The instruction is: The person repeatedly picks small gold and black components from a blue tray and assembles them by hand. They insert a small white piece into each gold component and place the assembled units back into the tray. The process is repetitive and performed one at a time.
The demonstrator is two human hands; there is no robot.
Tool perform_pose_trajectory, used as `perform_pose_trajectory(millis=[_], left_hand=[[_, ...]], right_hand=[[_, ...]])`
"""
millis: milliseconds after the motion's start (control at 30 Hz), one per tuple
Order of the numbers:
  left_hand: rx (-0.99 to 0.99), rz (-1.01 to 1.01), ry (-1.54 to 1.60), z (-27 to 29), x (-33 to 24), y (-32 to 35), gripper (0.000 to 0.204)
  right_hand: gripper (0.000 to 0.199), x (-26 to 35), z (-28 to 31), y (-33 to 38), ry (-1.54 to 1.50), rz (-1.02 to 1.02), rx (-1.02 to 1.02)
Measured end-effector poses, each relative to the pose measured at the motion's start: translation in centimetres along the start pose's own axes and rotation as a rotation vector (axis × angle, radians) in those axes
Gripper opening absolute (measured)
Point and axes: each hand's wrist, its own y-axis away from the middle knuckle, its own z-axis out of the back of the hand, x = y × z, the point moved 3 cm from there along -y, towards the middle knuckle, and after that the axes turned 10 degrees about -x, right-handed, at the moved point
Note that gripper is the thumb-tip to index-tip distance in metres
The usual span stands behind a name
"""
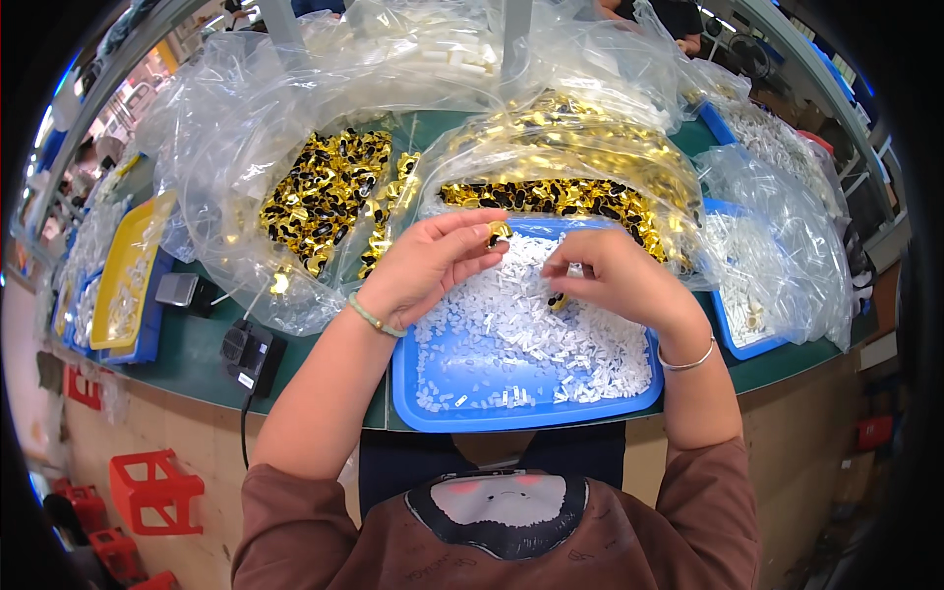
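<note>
Over the blue tray (418,408), my left hand (433,258) pinches a small shiny gold-and-black piece (499,234) between thumb and fingertips. My right hand (629,280) is curled above the tray's right half, its thumb and forefinger close together. A second gold-and-black piece (558,301) shows under its fingers and appears to be held there; the hand hides part of it. Whether anything else sits at the right fingertips is too small to tell. Many small white plastic pieces (600,349) are heaped in the tray, thinning toward its near left.
Behind the tray, clear plastic bags hold heaps of gold-and-black pieces (329,187). A blue tray of white parts (742,285) stands at right. On the left are a yellow tray (123,285) and a black device (251,354) with a cable. Red stools (157,492) stand on the floor.
</note>
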Motion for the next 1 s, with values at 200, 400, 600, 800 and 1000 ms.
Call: perform_pose_trajectory(millis=[200,400,600,800,1000], left_hand=[[0.011,0.034,0.077,0.9,0.1,-0.7,0.039],[0.034,0.062,0.067,0.5,0.1,-0.3,0.040],[0.037,0.066,0.055,0.0,0.3,0.0,0.038],[0.116,0.110,0.050,0.0,0.7,0.0,0.036],[0.185,0.140,0.069,-0.4,0.9,0.2,0.036]], right_hand=[[0.015,0.0,-0.7,0.3,0.194,0.143,0.062],[0.015,-0.6,-0.2,-0.3,-0.026,0.063,0.015],[0.012,0.4,0.4,-0.6,-0.198,-0.157,-0.029],[0.006,0.7,0.4,-0.6,-0.370,-0.236,-0.173],[0.007,0.8,-0.5,-0.7,-0.352,-0.127,-0.242]])
